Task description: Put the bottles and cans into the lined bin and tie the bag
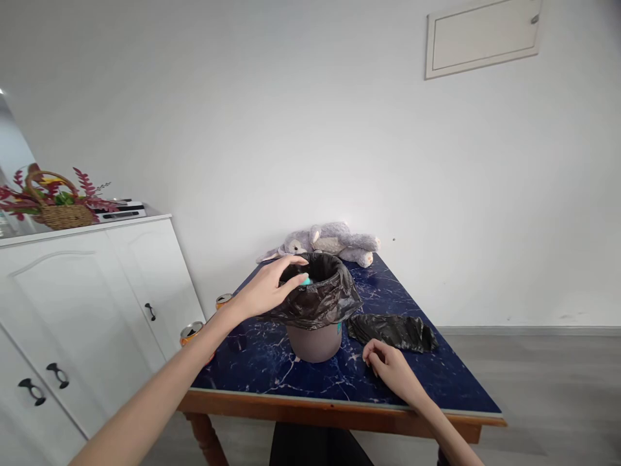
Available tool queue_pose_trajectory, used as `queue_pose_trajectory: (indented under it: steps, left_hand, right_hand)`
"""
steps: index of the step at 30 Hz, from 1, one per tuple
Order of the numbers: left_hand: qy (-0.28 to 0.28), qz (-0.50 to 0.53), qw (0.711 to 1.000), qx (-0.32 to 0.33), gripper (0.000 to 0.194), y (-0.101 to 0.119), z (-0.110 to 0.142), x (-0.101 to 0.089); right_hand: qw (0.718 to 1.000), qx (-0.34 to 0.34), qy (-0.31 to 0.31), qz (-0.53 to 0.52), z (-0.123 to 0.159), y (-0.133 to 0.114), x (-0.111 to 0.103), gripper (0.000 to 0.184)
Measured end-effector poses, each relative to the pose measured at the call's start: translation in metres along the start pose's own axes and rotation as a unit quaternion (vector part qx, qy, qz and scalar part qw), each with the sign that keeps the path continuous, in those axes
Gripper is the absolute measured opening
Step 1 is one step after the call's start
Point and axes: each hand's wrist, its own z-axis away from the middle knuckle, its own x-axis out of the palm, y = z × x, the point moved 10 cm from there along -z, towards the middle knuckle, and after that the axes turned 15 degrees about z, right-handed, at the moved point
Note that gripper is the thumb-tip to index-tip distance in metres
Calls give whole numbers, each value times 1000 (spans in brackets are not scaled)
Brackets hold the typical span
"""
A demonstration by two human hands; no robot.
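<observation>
A small bin point(315, 343), pinkish-grey, stands upright on the table, lined with a black plastic bag point(323, 307) folded down over its rim. My left hand point(269, 285) reaches over the bin's left rim, thumb and fingers apart. By the thumb tip shows a small teal thing point(306, 279); its kind is unclear, and I cannot tell whether the thumb touches it. My right hand point(388, 369) rests near the table's front right, fingers loosely curled with nothing visible in them. Just beyond it lies a crumpled black plastic bag point(395, 331).
Two orange cans point(191, 332) stand at the table's left edge. A grey plush toy point(334, 241) lies behind the bin, against the wall. The blue marbled table point(272, 375) has a wooden edge. To the left is a white cabinet point(72, 291) topped by a flower basket point(65, 213).
</observation>
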Motion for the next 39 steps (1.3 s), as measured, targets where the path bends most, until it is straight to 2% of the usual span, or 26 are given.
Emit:
queue_pose_trajectory:
  steps: [2,4,6,8,11,15,18,20,23,26,28,30,31,32,34,35,37,39]
  left_hand:
    - [34,2,999,-7,44,-18,2,-8]
    - [96,-28,995,-21,45,-44,7,-30]
    - [138,-101,984,-48,44,-78,16,-52]
    - [124,-175,971,-110,43,-124,27,-65]
    - [104,-206,953,-197,49,-188,53,-78]
    - [59,-209,928,-303,66,-253,90,-71]
    - [30,-204,914,-349,66,-279,112,-57]
    - [23,-202,909,-363,58,-286,119,-50]
    - [30,-202,914,-351,43,-279,117,-50]
    - [78,-209,926,-304,40,-248,96,-65]
    - [138,-218,931,-259,46,-213,76,-81]
    - [209,-209,936,-191,51,-168,54,-95]
    - [258,-172,944,-116,50,-138,44,-101]
    - [280,-133,950,-45,49,-111,34,-101]
    - [256,-69,964,36,45,-73,17,-89]
    - [214,-51,974,49,44,-61,8,-77]
    - [108,-37,993,40,43,-51,-4,-47]
    - [33,-38,998,23,43,-49,-7,-25]
  right_hand:
    - [1000,-1,0,-1,0,0,0,18]
    - [1000,-3,1,-2,0,-1,-1,18]
    - [1000,-2,1,-1,1,-2,-1,18]
    - [1000,-1,1,-1,2,-2,-1,18]
    - [1000,-1,-1,-1,2,-3,0,19]
    - [1000,-2,-2,2,3,-2,1,19]
    - [1000,1,-3,7,3,-1,1,18]
    - [1000,3,-3,9,3,-1,0,18]
    - [1000,4,-3,13,3,-2,0,19]
    - [1000,4,-2,14,3,-3,0,19]
    - [1000,6,-1,13,4,-3,0,18]
    - [1000,7,0,13,4,-2,0,18]
    - [1000,7,0,13,3,-2,0,18]
    - [1000,7,0,13,3,-1,0,18]
    - [1000,6,-1,12,3,0,0,18]
    - [1000,5,-1,11,3,0,1,18]
    - [1000,4,-3,10,2,1,1,18]
    - [1000,5,-4,10,2,2,2,18]
